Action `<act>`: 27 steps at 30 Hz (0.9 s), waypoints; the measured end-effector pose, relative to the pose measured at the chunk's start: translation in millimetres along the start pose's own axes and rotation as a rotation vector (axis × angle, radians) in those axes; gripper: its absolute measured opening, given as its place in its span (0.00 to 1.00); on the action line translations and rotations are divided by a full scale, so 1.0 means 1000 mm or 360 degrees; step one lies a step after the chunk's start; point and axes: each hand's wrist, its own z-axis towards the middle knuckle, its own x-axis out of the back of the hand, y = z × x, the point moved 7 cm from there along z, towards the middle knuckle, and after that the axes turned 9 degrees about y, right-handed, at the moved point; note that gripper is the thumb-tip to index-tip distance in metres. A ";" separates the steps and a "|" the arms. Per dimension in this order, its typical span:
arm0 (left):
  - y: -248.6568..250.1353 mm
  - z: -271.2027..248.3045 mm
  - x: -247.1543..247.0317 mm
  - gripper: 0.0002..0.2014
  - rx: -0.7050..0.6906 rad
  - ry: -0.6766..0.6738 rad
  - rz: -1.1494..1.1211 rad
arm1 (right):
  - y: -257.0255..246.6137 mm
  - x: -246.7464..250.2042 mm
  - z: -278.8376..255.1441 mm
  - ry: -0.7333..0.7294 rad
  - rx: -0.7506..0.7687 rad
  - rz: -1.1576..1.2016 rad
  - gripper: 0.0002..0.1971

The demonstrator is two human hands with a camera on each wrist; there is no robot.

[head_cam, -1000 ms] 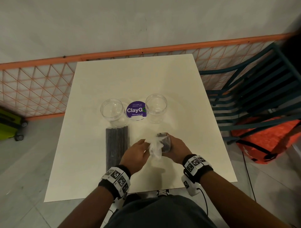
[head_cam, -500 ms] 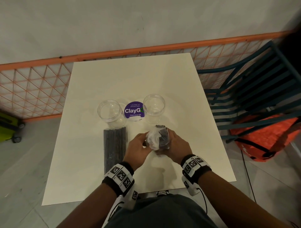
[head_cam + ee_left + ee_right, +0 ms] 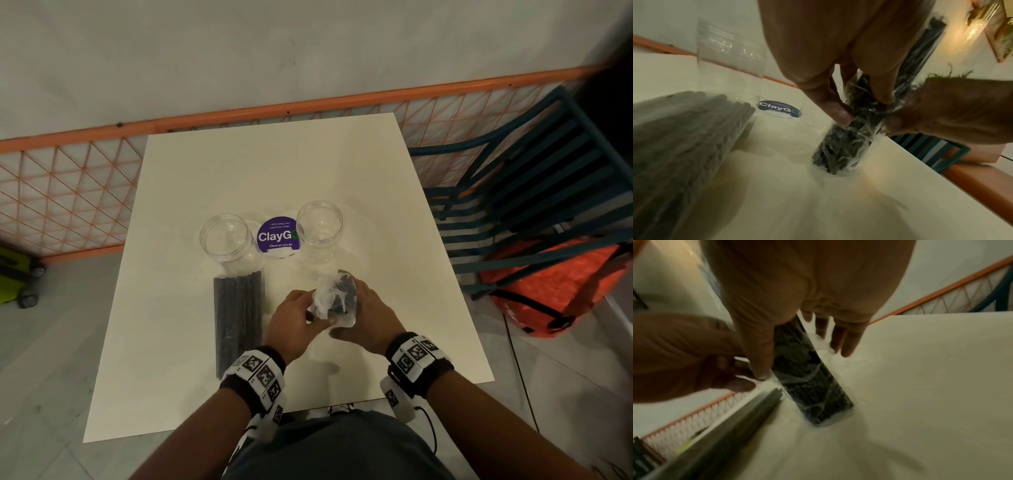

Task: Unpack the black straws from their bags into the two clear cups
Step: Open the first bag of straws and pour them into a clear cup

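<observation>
A clear bag of black straws (image 3: 337, 296) stands upright with its lower end on the white table (image 3: 274, 164), between my two hands. My left hand (image 3: 294, 320) pinches the crumpled plastic near the top (image 3: 865, 113). My right hand (image 3: 368, 315) grips the bag from the other side, thumb (image 3: 758, 353) near and fingers beyond. The bag's lower end (image 3: 818, 402) touches the tabletop. A second bag of black straws (image 3: 238, 315) lies flat to the left. Two clear cups, the left cup (image 3: 224, 240) and the right cup (image 3: 319, 228), stand just beyond, with no straws in them.
A round purple ClayGo sticker (image 3: 277, 236) lies between the cups. An orange mesh fence (image 3: 68, 192) runs behind and left of the table. A dark teal slatted chair (image 3: 520, 205) and an orange bag (image 3: 555, 287) sit to the right.
My left hand has moved in from pulling at the loose plastic to pinching it against the bag. Both hands shifted the bag slightly toward the cups.
</observation>
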 end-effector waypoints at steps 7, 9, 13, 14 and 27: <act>0.008 -0.001 0.004 0.37 -0.0071 -0.0046 -0.0084 | -0.020 0.016 -0.009 0.0142 0.0059 0.0047 0.25; 0.013 -0.004 0.004 0.42 -0.0031 -0.0125 -0.0201 | -0.016 0.013 -0.005 0.0088 -0.0045 -0.0060 0.21; 0.004 0.003 0.000 0.34 0.0050 -0.0156 0.0050 | -0.024 0.013 -0.002 0.0034 -0.0037 -0.0037 0.23; 0.000 0.004 -0.002 0.36 0.0054 -0.0175 0.0126 | -0.027 0.014 -0.003 0.0037 -0.0020 0.0029 0.27; -0.001 0.003 -0.008 0.27 0.0045 -0.0142 0.0110 | -0.028 0.012 0.003 -0.0100 0.0082 -0.0320 0.23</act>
